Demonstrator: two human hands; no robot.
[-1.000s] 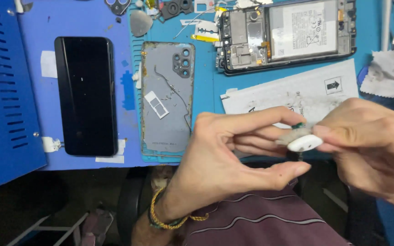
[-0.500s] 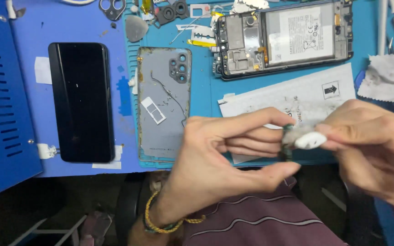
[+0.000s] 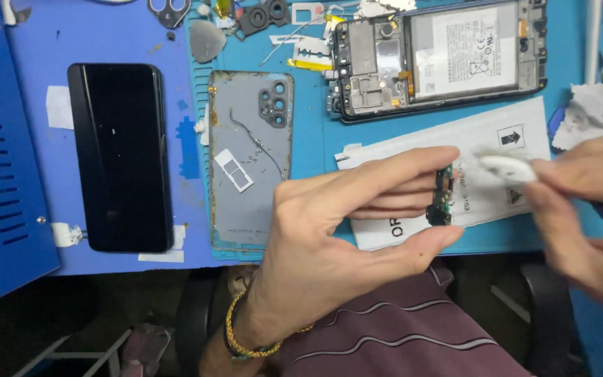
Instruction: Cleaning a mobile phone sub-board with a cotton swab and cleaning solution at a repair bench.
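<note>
head view: left hand [image 3: 329,230] pinches a small circuit board [image 3: 443,197] upright between thumb and forefinger, long axis vertical. just to its right, the right hand [image 3: 587,223] has its grip closed on a white wad [image 3: 507,167], blurred.

Surface: blue workbench [image 3: 113,35], teal mat [image 3: 315,105] on it
Left: black phone [image 3: 121,157] face down
Mat: grey back cover [image 3: 249,157], opened phone frame [image 3: 441,56], white paper sheet [image 3: 483,139], crumpled tissue [image 3: 591,112]
</note>
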